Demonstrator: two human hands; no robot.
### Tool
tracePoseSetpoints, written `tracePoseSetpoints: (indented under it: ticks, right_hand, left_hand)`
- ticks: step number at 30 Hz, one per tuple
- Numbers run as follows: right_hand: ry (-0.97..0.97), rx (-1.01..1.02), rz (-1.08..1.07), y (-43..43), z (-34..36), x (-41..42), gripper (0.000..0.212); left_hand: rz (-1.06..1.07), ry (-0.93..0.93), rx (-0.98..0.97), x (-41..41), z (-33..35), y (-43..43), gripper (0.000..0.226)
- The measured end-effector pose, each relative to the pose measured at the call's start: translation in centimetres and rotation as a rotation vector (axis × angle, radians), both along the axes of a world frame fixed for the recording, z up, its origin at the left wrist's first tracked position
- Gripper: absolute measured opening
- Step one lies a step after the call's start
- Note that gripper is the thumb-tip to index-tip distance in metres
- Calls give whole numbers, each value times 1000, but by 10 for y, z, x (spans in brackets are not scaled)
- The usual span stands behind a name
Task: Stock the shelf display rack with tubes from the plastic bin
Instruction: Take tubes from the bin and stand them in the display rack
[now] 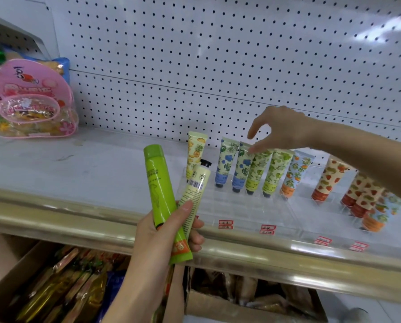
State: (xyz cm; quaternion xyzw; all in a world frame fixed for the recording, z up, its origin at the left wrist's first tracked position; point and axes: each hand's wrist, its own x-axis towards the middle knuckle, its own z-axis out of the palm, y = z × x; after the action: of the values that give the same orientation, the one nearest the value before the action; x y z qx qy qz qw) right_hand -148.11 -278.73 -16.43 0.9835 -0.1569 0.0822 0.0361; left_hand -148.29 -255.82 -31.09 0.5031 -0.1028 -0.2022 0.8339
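A: Tubes, where?
B: Upright in the clear rack on the shelf. Left hand grips a green tube and a pale tube. Right hand fingers released above the row. Print unreadable.

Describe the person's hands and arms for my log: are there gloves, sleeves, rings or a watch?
The left hand and right hand are bare, with no gloves, rings or bands that I can see. The left forearm and right forearm are uncovered too; no sleeve or watch shows in the frame. The left thumbnail looks short and unpainted.
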Motion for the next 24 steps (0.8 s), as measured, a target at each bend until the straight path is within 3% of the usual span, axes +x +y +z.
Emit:
tracePoseSetpoints:
  ticks: [4, 8, 14, 17, 24]
  right_hand:
    - [-136, 327, 113, 14, 12, -33, 22]
    - [-23, 717, 144, 39, -6, -65, 25]
    - [9, 1268, 225, 70, -55, -80, 33]
    - [-90, 1392, 263, 77, -76, -80, 39]
    - [-378, 1414, 230, 74, -78, -86, 44]
  left_hand:
    - [-15, -23, -17, -3, 0, 0, 42]
    - [-93, 8, -84, -13, 2, 0, 24]
    - [-192, 38, -152, -30, 5, -8, 29]
    - [-229, 8, -128, -33, 2, -11, 17]
    - [-185, -89, -33, -25, -4, -7, 29]
